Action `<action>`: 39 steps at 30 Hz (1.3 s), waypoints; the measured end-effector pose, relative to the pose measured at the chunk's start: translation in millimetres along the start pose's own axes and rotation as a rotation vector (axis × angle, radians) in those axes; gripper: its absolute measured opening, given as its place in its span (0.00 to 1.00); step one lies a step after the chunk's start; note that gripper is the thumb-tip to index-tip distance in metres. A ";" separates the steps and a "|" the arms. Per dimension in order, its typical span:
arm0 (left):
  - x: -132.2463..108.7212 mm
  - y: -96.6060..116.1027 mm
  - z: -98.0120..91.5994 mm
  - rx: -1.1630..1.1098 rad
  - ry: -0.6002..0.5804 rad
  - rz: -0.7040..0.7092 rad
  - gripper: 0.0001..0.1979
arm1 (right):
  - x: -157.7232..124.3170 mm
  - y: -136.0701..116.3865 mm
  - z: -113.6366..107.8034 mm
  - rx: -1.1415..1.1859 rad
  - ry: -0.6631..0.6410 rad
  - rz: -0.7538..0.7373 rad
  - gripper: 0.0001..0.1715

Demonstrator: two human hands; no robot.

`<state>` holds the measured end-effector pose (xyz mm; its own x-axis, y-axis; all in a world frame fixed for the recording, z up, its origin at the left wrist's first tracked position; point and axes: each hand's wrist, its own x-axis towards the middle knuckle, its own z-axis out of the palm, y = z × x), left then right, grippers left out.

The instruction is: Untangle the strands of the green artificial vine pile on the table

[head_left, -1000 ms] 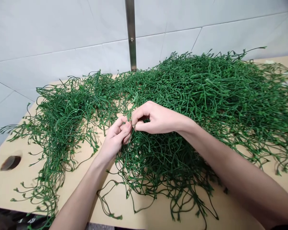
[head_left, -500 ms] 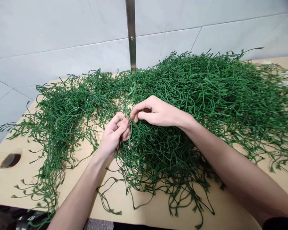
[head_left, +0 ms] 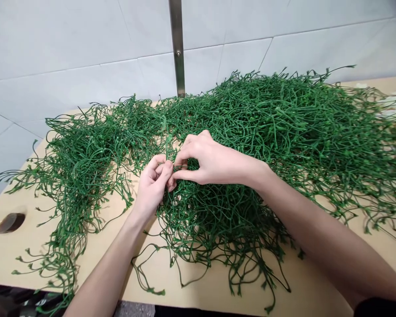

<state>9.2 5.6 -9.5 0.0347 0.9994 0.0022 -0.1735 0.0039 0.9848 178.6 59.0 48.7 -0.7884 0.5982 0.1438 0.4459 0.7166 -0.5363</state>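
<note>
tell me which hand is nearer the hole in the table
Left. The left hand is to the right of the hole, beyond some stems; the right hand is farther right, past the left hand.

Left hand [head_left: 152, 187] pinching a pale-green strand [head_left: 168, 145], right hand [head_left: 213, 162] just beside, fingers curled, tangled dark-green stems [head_left: 267, 114] heaped across tan tabletop [head_left: 29, 255], metal post [head_left: 177, 48], tiled wall [head_left: 79, 35] behind.

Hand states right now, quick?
Left hand: closed, pinching a green stem.
Right hand: fingers curled toward thumb, close by the left's fingertips; whether it holds anything can't be told.
</note>
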 end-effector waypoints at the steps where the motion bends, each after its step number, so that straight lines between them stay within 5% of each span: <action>1: -0.3 0.4 0.4 0.009 -0.010 0.007 0.17 | -0.2 1.5 -1.2 0.018 -0.019 -0.011 0.12; 9: -2.8 5.0 -0.2 0.243 -0.141 -0.019 0.22 | -6.3 -1.2 -8.1 0.007 -0.075 -0.039 0.08; 17: -1.3 4.3 -2.8 0.206 -0.123 -0.025 0.23 | -2.9 -6.2 -6.6 -0.131 -0.092 -0.055 0.15; 26: -2.9 1.2 -0.1 0.135 -0.168 -0.009 0.22 | 1.1 -7.4 7.7 -0.446 0.083 -0.198 0.18; 32: -2.5 1.0 0.5 0.028 -0.158 -0.050 0.20 | 1.9 1.6 12.0 -0.283 0.160 -0.288 0.15; 39: -1.3 1.0 0.9 -0.095 -0.158 -0.104 0.18 | 1.8 1.4 6.9 -0.223 0.105 -0.294 0.14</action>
<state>9.8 4.3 -8.4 0.2093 0.9758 -0.0637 -0.2526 0.1169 0.9605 174.9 58.5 42.5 -0.8536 0.3808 0.3555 0.2978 0.9166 -0.2668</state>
